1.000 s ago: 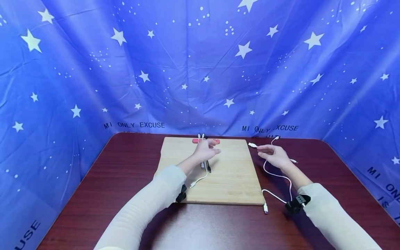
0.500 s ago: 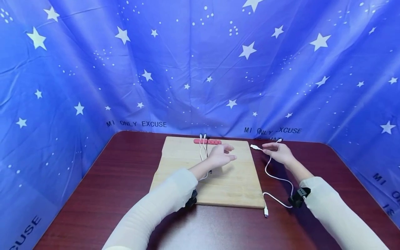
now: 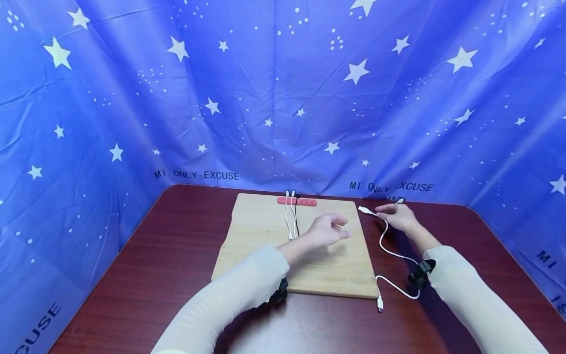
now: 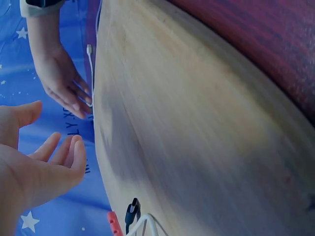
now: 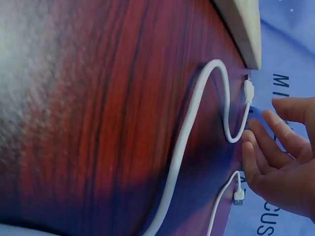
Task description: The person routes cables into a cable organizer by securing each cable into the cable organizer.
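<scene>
Right wrist: white cable (image 5: 180,142) on bench (image 5: 108,123) beside board (image 5: 244,27), plug (image 5: 249,91) just ahead of parted fingers (image 5: 269,145) of right hand (image 5: 283,172). Head: plug points at board's right edge; left hand (image 3: 326,230), farther, above board. Left wrist: thumb and fingers apart, holding nothing.

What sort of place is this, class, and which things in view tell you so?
Probably a makeshift booth for recording tabletop work: a starry blue curtain hangs behind and at both sides of the dark red table, and a small black device sits at each wrist.
</scene>
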`<action>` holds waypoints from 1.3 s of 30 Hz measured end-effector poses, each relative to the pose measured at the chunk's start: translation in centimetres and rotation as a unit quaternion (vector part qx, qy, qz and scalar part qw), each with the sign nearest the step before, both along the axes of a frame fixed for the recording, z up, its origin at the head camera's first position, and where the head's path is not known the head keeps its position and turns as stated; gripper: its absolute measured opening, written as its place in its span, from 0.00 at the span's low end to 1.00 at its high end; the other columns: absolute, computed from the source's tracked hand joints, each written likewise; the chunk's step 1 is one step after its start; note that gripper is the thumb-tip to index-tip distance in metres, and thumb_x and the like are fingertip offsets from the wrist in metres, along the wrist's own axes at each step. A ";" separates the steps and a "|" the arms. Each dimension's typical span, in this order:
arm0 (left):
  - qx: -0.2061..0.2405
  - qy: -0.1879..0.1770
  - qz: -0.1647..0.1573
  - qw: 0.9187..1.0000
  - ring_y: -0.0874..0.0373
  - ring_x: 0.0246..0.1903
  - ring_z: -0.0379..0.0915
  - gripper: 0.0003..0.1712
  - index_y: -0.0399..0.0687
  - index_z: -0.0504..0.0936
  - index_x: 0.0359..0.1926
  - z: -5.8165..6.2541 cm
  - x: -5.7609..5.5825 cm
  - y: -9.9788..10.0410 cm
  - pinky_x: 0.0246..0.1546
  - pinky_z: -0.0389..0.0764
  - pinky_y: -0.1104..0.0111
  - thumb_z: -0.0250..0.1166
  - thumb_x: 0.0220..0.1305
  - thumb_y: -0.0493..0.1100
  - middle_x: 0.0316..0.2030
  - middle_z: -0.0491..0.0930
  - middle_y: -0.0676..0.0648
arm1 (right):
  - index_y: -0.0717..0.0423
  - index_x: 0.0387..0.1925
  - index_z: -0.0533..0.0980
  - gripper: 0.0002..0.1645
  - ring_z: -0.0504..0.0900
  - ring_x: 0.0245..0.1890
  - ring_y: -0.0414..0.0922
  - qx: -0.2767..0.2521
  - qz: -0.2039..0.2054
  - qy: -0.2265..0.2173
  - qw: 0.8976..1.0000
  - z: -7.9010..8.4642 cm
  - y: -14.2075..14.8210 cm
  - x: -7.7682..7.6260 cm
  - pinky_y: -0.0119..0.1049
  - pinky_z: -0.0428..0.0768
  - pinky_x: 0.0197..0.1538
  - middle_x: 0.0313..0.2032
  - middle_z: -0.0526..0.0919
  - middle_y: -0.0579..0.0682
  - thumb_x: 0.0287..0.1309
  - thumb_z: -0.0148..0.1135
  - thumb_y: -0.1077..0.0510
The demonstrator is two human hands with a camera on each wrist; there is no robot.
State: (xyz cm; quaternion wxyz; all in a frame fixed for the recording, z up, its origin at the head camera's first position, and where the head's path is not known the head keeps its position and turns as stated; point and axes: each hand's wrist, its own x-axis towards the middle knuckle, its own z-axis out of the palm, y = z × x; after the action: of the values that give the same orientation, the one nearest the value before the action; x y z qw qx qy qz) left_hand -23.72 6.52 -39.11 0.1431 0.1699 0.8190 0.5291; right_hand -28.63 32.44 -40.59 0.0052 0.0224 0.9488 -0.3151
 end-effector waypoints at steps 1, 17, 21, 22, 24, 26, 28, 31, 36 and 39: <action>0.001 -0.001 -0.001 1.000 0.51 0.56 0.79 0.23 0.40 0.79 0.57 0.0 0.1 0.1 0.56 0.81 0.71 0.68 0.61 0.41 0.57 0.81 0.41 | 0.65 0.52 0.79 0.21 0.77 0.56 0.63 0.004 0.002 0.000 1.000 -0.1 0.2 -0.1 0.51 0.73 0.58 0.52 0.82 0.67 0.63 0.60 0.55; 0.006 0.003 -0.017 1.000 0.55 0.51 0.82 0.22 0.41 0.81 0.55 0.0 0.9 1.7 0.45 0.81 0.80 0.69 0.59 0.42 0.54 0.84 0.42 | 0.66 0.42 0.84 0.14 0.76 0.27 0.37 0.072 0.052 -0.003 0.996 -0.6 1.4 -0.4 0.28 0.70 0.33 0.31 0.89 0.57 0.58 0.65 0.59; 0.010 -0.005 -0.012 1.000 0.56 0.50 0.83 0.22 0.41 0.81 0.54 -0.2 1.1 2.2 0.44 0.81 0.79 0.69 0.59 0.42 0.53 0.84 0.42 | 0.67 0.38 0.84 0.12 0.73 0.24 0.36 0.067 0.066 -0.009 0.996 0.0 1.1 0.0 0.28 0.70 0.29 0.26 0.88 0.53 0.58 0.65 0.60; 0.014 -0.009 -0.010 1.000 0.56 0.50 0.83 0.22 0.41 0.81 0.54 -0.2 1.1 2.4 0.44 0.82 0.79 0.69 0.59 0.42 0.53 0.84 0.42 | 0.67 0.38 0.84 0.11 0.73 0.24 0.35 0.063 0.066 -0.011 0.996 0.2 1.0 0.2 0.28 0.71 0.29 0.25 0.87 0.52 0.58 0.65 0.61; 0.019 -0.013 -0.009 1.000 0.55 0.50 0.83 0.22 0.41 0.81 0.54 -0.3 1.1 2.7 0.45 0.83 0.77 0.69 0.59 0.42 0.53 0.84 0.43 | 0.68 0.39 0.83 0.12 0.74 0.23 0.35 0.048 0.066 -0.019 0.996 0.8 0.9 0.4 0.28 0.72 0.27 0.24 0.87 0.50 0.59 0.64 0.62; 0.026 -0.018 -0.007 0.999 0.55 0.50 0.83 0.22 0.40 0.81 0.54 -0.4 1.2 3.0 0.45 0.83 0.77 0.69 0.59 0.41 0.53 0.84 0.43 | 0.71 0.40 0.81 0.13 0.75 0.23 0.34 0.026 0.067 -0.028 0.997 1.5 0.8 0.6 0.27 0.74 0.27 0.24 0.86 0.50 0.59 0.63 0.62; 0.033 -0.023 -0.004 0.999 0.55 0.50 0.83 0.22 0.39 0.81 0.54 -0.4 1.3 3.4 0.44 0.83 0.77 0.69 0.59 0.42 0.53 0.85 0.43 | 0.74 0.43 0.80 0.15 0.78 0.23 0.34 -0.002 0.071 -0.038 0.997 2.1 0.6 0.7 0.27 0.78 0.27 0.25 0.86 0.51 0.60 0.63 0.64; 0.047 -0.034 0.002 0.998 0.57 0.47 0.84 0.22 0.37 0.81 0.53 -0.6 1.4 4.0 0.41 0.83 0.79 0.69 0.59 0.41 0.51 0.85 0.42 | 0.79 0.47 0.76 0.18 0.80 0.26 0.34 -0.050 0.081 -0.056 0.994 3.0 0.2 1.0 0.27 0.83 0.32 0.27 0.86 0.50 0.61 0.61 0.65; 0.083 -0.073 0.015 0.994 0.53 0.39 0.86 0.22 0.35 0.80 0.54 -1.2 1.7 4.9 0.36 0.85 0.75 0.69 0.59 0.37 0.47 0.86 0.39 | 0.84 0.52 0.70 0.22 0.80 0.29 0.32 -0.124 0.088 -0.083 0.985 4.3 -0.8 1.5 0.26 0.85 0.36 0.27 0.82 0.40 0.62 0.58 0.67; 0.103 -0.097 0.029 0.990 0.50 0.38 0.87 0.23 0.37 0.79 0.55 -1.6 1.9 5.4 0.35 0.86 0.72 0.69 0.58 0.36 0.44 0.87 0.40 | 0.85 0.53 0.68 0.23 0.79 0.28 0.31 -0.154 0.086 -0.095 0.980 4.9 -1.2 1.6 0.25 0.85 0.35 0.24 0.80 0.35 0.62 0.58 0.68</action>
State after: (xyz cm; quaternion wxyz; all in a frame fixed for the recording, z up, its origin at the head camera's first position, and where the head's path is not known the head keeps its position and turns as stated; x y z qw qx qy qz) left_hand -21.84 11.89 -40.75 0.1878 0.1079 0.7469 0.6287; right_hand -26.99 31.24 -35.69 0.1254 -0.0309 0.8823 -0.4526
